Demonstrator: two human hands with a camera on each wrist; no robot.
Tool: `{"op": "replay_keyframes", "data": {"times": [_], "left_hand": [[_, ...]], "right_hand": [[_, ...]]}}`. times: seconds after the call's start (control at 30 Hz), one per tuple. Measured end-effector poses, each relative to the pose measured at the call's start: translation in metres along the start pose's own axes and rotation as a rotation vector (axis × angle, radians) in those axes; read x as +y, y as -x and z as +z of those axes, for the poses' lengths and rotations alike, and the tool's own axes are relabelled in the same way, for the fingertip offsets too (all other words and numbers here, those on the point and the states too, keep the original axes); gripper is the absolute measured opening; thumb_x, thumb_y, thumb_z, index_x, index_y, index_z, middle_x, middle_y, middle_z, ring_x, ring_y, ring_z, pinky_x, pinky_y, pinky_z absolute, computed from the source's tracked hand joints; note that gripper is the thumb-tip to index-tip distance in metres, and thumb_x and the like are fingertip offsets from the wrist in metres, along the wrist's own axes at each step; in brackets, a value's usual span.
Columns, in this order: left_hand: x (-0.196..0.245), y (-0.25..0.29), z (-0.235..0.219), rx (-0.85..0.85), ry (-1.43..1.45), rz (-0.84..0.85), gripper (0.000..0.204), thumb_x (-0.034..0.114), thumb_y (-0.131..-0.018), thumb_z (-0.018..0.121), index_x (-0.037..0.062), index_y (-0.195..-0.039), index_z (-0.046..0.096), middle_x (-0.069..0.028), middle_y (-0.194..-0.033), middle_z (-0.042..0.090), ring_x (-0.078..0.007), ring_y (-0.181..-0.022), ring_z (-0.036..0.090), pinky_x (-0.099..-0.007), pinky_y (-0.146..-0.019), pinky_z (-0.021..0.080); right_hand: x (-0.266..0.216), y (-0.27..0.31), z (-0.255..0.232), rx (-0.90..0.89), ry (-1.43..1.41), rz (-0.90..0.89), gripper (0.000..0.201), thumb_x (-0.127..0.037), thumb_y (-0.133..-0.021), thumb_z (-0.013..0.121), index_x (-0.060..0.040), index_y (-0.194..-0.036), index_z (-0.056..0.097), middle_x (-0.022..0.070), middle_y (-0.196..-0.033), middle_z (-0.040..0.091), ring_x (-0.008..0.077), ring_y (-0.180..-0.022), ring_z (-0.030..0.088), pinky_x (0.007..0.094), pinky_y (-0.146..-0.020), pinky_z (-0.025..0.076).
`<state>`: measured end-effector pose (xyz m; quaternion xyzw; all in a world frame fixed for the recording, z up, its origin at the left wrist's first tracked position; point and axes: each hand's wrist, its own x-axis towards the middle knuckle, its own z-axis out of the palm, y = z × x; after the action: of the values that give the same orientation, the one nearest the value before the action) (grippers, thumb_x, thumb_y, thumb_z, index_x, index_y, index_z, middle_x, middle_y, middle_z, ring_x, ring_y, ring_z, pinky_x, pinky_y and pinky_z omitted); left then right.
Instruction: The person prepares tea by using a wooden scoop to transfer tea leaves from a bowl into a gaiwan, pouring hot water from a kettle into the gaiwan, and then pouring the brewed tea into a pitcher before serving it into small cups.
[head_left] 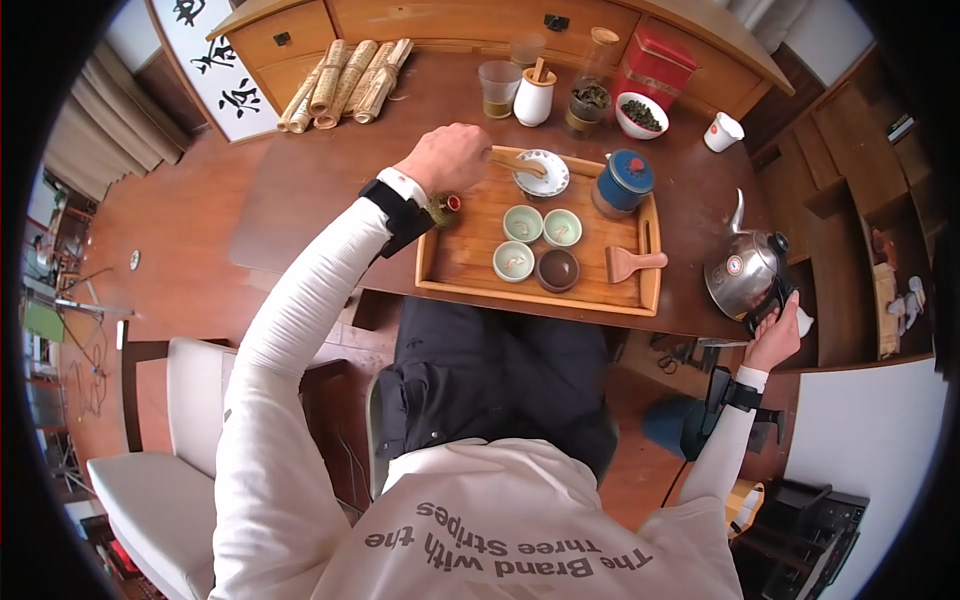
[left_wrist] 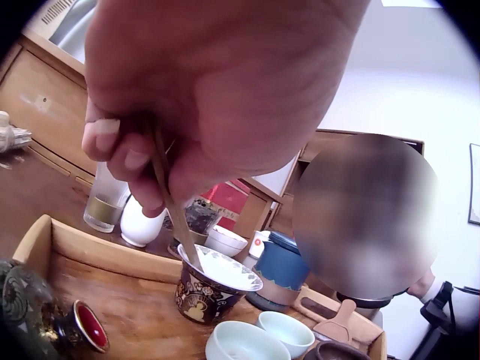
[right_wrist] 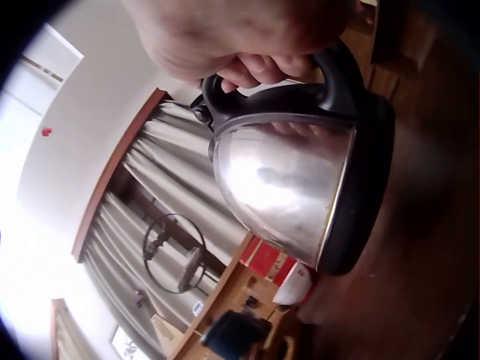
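Observation:
My left hand (head_left: 455,158) grips a slim wooden tea tool (left_wrist: 176,217), whose far end dips into a bowl (left_wrist: 206,300) with a white inside and a dark patterned outside. This bowl stands at the back of a wooden tray (head_left: 465,275). My right hand (head_left: 778,335) holds a steel kettle (head_left: 738,270) by its black handle, fingers curled round it, right of the tray. In front of the bowl sit pale green cups (head_left: 514,261) and a brown cup (head_left: 557,269). A dark green vessel with a red mouth (head_left: 447,208) is near my left wrist.
At the tray's right are a blue-lidded jar (head_left: 622,185) and a wooden brush-like tool (head_left: 634,262). Behind the tray stand a glass (head_left: 499,88), a white holder (head_left: 535,100), a bowl of leaves (head_left: 641,116) and a red box (head_left: 657,62). Rolled bamboo scrolls (head_left: 345,83) lie at the back left.

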<state>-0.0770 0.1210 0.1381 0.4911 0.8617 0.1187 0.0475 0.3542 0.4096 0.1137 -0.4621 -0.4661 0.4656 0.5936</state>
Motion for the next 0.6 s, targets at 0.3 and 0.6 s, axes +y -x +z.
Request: {"op": "replay_keyframes", "data": {"times": [0.3,0.6], "left_hand": [[0.002,0.001,0.005,0.092,0.088,0.048,0.023,0.015,-0.090,0.058,0.0036,-0.103,0.073,-0.0218,-0.101,0.073,-0.0407,-0.100,0.069,-0.0500,-0.090,0.054],[0.022,0.002,-0.004,0.163,0.106,0.112,0.017,0.013,-0.087,0.064,0.0057,-0.102,0.066,-0.0190,-0.093,0.073,-0.0418,-0.092,0.068,-0.0494,-0.080,0.055]], "right_hand": [[0.061,-0.033,-0.022,0.014,-0.022,-0.061,0.040,-0.039,-0.103,0.064,-0.0052,-0.081,0.067,-0.0055,-0.065,0.051,0.0031,-0.054,0.044,0.0210,-0.048,0.033],[0.008,0.011,-0.035,0.089,0.316,-0.588,0.020,-0.016,-0.094,0.077,0.0015,-0.104,0.073,0.0073,-0.098,0.074,0.0135,-0.086,0.067,0.0278,-0.079,0.054]]}}
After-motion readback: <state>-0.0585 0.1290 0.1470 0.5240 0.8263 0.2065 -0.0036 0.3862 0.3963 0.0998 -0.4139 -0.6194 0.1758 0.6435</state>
